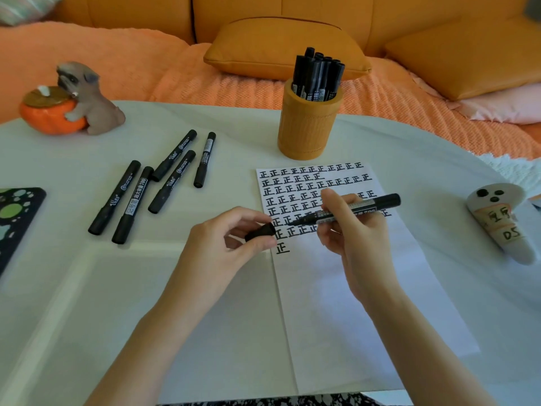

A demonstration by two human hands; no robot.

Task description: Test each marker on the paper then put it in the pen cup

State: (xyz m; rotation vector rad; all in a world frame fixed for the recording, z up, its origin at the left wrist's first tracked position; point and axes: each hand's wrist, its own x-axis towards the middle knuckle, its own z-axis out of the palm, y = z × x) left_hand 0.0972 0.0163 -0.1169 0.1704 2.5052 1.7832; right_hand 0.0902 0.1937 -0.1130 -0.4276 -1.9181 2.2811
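Note:
My right hand (351,230) grips an uncapped black marker (369,208), its tip pointing left just above the white paper (336,303). Rows of black test characters fill the paper's upper part. My left hand (231,238) pinches the marker's black cap (260,231) at the paper's left edge, a short gap from the tip. An orange pen cup (308,127) stands beyond the paper with several black markers (317,74) upright in it. Several capped black markers (152,183) lie loose on the table to the left.
A white table (117,303) carries everything. A dog-and-pumpkin figurine (73,101) sits at the far left, a dark patterned object (14,218) at the left edge, a white ghost-like figure (503,221) at the right. An orange sofa with cushions (287,45) lies behind.

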